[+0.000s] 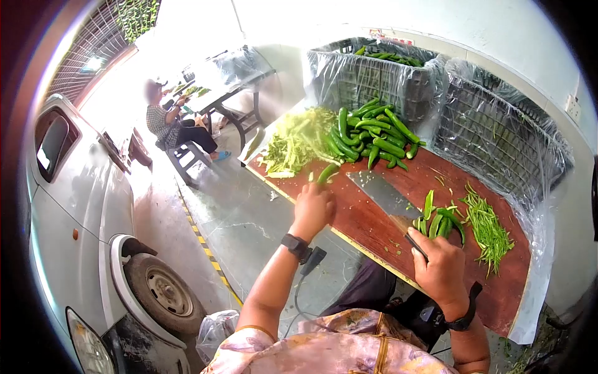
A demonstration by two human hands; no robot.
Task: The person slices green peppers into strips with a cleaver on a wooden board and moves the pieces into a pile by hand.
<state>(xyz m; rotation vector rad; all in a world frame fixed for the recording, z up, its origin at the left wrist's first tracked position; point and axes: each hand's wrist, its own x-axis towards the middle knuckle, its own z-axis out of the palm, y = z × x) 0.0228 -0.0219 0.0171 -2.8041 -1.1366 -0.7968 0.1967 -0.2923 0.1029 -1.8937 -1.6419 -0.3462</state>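
My left hand (314,209) is at the table's near edge, its fingers closed on the end of a green chili pepper (327,173). My right hand (439,265) is wrapped round the black handle of a kitchen knife (381,193), whose wide blade lies low over the red-brown board (355,215), pointing to the upper left. Just beyond the right hand are split pepper pieces (441,223). Farther right is a heap of thin green pepper strips (489,234). Whole green peppers (374,134) are piled beyond the blade, beside a pale green heap of pepper scraps (296,143).
Two plastic-lined crates (374,78) (498,124) stand along the table's back; peppers show in the left one. A white vehicle (87,206) is parked at left. Farther off, a seated person (168,121) works at another table (240,78). A cable (296,302) hangs near my left wrist.
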